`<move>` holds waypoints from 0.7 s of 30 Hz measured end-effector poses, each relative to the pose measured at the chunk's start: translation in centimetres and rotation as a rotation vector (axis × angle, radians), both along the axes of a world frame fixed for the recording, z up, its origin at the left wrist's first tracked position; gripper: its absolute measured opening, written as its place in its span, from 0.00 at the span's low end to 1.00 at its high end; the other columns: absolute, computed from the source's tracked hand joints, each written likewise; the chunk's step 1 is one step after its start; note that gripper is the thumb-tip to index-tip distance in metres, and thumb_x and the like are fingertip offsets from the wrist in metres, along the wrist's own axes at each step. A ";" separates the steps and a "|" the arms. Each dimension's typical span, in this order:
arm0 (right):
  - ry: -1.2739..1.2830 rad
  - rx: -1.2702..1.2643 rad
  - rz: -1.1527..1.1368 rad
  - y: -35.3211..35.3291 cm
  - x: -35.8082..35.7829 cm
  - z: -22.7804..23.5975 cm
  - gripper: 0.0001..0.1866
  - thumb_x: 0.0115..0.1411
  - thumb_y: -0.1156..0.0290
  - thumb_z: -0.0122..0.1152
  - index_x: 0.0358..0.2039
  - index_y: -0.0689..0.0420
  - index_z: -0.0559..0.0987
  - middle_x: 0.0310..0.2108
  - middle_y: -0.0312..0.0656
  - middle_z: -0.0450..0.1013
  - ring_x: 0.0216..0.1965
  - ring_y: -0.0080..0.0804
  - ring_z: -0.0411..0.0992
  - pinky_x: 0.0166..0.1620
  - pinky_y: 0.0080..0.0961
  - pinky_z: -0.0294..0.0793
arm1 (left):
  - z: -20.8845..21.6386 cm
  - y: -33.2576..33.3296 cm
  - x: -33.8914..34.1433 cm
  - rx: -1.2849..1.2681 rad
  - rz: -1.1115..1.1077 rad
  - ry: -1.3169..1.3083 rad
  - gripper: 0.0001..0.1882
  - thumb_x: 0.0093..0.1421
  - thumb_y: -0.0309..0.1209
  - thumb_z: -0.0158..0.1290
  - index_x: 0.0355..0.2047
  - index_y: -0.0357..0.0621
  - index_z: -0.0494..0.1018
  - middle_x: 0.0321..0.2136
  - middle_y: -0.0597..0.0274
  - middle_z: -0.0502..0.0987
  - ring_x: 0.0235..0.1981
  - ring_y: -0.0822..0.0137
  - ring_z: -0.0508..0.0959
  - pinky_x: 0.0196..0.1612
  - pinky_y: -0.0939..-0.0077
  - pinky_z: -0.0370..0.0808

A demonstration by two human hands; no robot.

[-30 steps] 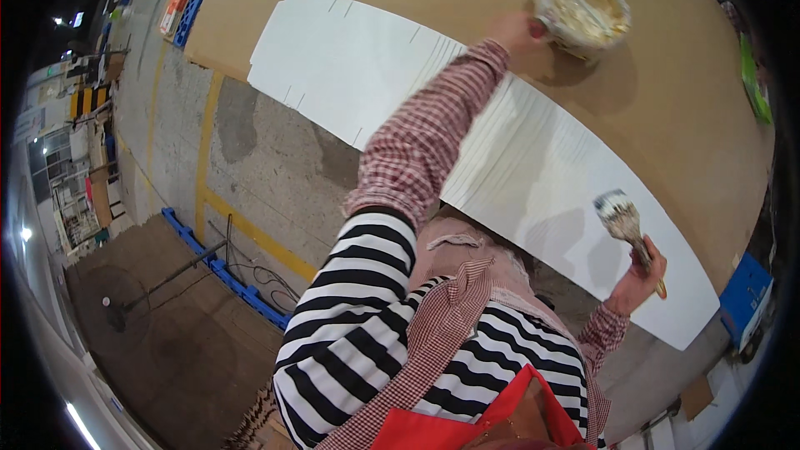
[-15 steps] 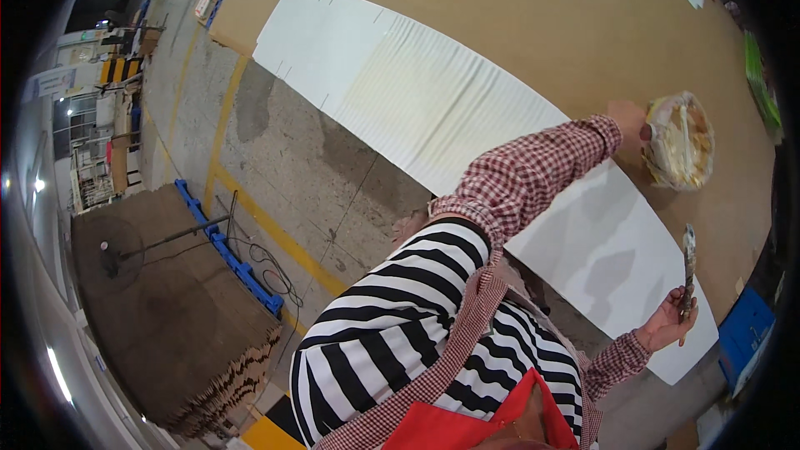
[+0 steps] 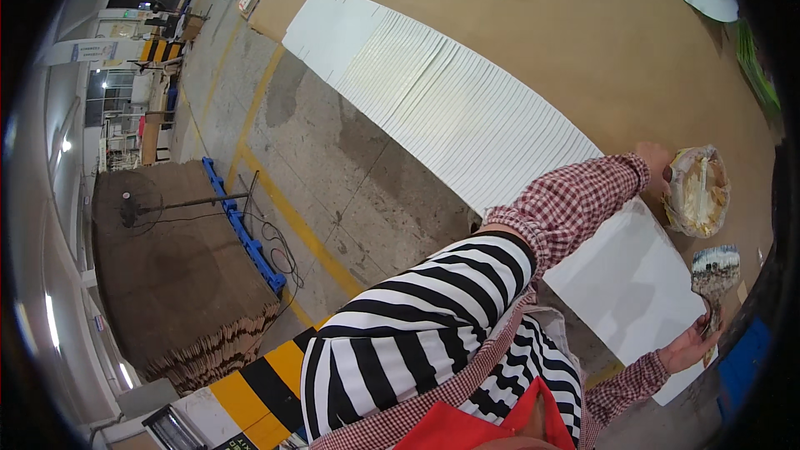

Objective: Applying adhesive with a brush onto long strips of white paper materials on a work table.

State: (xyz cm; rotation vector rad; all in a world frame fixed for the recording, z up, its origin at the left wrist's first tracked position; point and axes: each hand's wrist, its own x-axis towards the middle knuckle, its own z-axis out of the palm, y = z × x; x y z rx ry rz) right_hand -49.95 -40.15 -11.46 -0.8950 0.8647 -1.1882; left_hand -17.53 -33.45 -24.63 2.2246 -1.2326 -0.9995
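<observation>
In the head view, I see the person's left arm stretched across the body to the right, its left hand closed on the left edge of a plastic-lined tub. The tub sits just right of that hand, over the brown tabletop, with something pale and yellowish inside; I can't tell whether its base touches down. The fingertips on it are partly hidden.

Nearer the body, the right hand pinches the handle of a wide flat brush. The stained bristles point up and away from the fingers, just below the tub in the view and apart from it.

A fanned row of white sheets runs diagonally along the tabletop edge, overlapping like shingles. The left forearm crosses above it, and the right hand is over its near end. Off to the left, a black fan shows against a brown cardboard stack.
</observation>
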 end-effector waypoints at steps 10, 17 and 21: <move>-0.086 -0.086 0.039 -4.5 3.9 1.7 0.23 0.67 0.60 0.46 0.53 0.66 0.67 0.55 0.50 0.66 0.50 0.37 0.69 0.54 0.29 0.67 | 5.7 19.9 -4.7 -0.722 0.397 -0.243 0.16 0.52 0.32 0.58 0.41 0.45 0.71 0.35 0.53 0.72 0.40 0.52 0.71 0.42 0.60 0.67; -0.064 -0.239 0.058 -5.6 4.8 0.9 0.24 0.67 0.58 0.44 0.51 0.67 0.69 0.53 0.51 0.68 0.41 0.33 0.72 0.46 0.24 0.72 | 7.1 35.8 -5.0 -0.523 0.746 -0.507 0.14 0.55 0.27 0.55 0.43 0.41 0.72 0.39 0.53 0.74 0.42 0.53 0.72 0.47 0.62 0.67; -0.143 -0.175 0.122 -5.5 4.1 0.7 0.24 0.67 0.60 0.45 0.53 0.68 0.67 0.54 0.53 0.67 0.42 0.35 0.72 0.47 0.27 0.72 | 7.5 42.6 -0.9 -0.484 1.159 -0.447 0.17 0.60 0.28 0.48 0.50 0.37 0.67 0.41 0.56 0.75 0.45 0.57 0.70 0.50 0.62 0.65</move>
